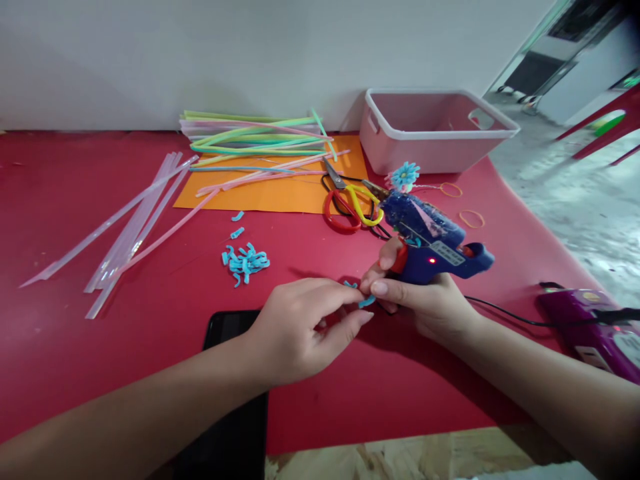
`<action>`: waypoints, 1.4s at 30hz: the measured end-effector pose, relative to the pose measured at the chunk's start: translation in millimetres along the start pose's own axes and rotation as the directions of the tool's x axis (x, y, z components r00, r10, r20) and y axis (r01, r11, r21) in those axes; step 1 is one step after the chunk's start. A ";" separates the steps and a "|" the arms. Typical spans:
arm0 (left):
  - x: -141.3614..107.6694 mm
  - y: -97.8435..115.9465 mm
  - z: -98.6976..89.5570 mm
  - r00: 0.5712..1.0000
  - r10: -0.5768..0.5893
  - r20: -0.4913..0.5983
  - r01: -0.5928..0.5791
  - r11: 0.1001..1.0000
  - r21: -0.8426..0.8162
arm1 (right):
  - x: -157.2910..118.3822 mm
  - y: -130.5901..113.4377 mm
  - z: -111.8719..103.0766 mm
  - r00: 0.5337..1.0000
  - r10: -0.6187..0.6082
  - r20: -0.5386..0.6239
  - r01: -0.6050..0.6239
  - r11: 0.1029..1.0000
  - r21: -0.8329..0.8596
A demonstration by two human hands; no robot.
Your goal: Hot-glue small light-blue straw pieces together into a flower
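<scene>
The right hand (434, 301) grips a glue gun (417, 262); a blue piece (367, 302) sits at the left hand's (303, 327) two o'clock, by its curled fingertips, pinch unclear.

Live now, and I can read no lettering: the label (449, 253) on the blue glue gun (443, 230), at right, shows too small and blurred.

Def a craft table (320, 413) workspace: glue sticks (133, 227) at 9 o'clock, pipe cleaners (255, 141) at 11, glue gun (427, 257) at 3.
</scene>
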State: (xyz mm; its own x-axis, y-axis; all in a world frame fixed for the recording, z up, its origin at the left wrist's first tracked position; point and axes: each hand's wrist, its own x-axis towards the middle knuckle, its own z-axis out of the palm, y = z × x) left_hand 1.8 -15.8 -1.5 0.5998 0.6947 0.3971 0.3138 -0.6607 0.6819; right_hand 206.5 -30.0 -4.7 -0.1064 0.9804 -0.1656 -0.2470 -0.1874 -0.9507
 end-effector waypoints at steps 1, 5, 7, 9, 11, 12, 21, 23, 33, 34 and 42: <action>-0.6 -0.1 0.1 1.000 0.027 -0.004 -0.027 1.000 0.013 | -0.1 0.0 0.2 1.000 -0.001 -0.001 0.001 1.000 0.005; -3.9 -0.5 0.8 0.994 0.112 -0.018 -0.111 0.992 0.055 | 0.4 -0.8 1.4 1.000 0.008 0.008 -0.008 1.000 -0.012; -5.2 -0.8 1.3 0.992 0.128 -0.022 -0.126 0.990 0.067 | 0.8 -0.9 1.8 1.000 0.008 0.003 -0.008 1.000 -0.029; -5.6 -0.9 1.7 0.993 0.117 -0.015 -0.116 0.990 0.076 | 0.8 -0.2 1.6 1.000 0.003 -0.014 -0.003 0.999 -0.035; -4.8 -1.0 1.7 0.995 0.096 -0.008 -0.095 0.992 0.087 | 0.6 1.1 0.9 1.000 -0.001 -0.027 0.000 0.999 -0.033; -3.9 -1.0 1.6 0.996 0.086 -0.006 -0.085 0.992 0.090 | 0.4 1.8 0.5 0.999 -0.002 -0.032 0.001 1.000 -0.031; 6.7 -3.6 -2.5 0.986 -0.115 0.121 0.133 0.979 -0.157 | 1.3 1.5 -1.1 0.998 -0.023 -0.065 0.020 0.999 -0.048; 6.4 -3.9 -2.6 0.984 -0.100 0.149 0.126 0.975 -0.181 | 0.9 1.2 -0.1 0.998 -0.023 -0.058 0.020 0.998 -0.051; 21.5 -9.1 -11.9 0.761 -0.508 0.404 0.512 0.087 -0.855 | -1.2 9.8 -20.6 0.927 -0.364 -0.095 0.290 0.853 -0.434; 22.9 -10.4 -13.7 0.754 -0.511 0.413 0.485 0.009 -0.874 | -2.6 10.5 -22.9 0.909 -0.410 -0.077 0.308 0.784 -0.539; 23.9 -13.1 -18.1 0.758 -0.508 0.410 0.422 -0.098 -0.901 | -11.5 6.5 -23.4 0.859 -0.482 0.174 0.414 0.451 -0.790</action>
State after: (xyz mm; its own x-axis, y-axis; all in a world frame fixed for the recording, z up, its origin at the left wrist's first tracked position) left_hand -1.2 14.6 10.2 0.5969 0.7454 -0.2969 -0.4410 0.6139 0.6547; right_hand 228.7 -41.1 -15.1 -0.1403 0.9217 0.3617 0.6057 0.3688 -0.7050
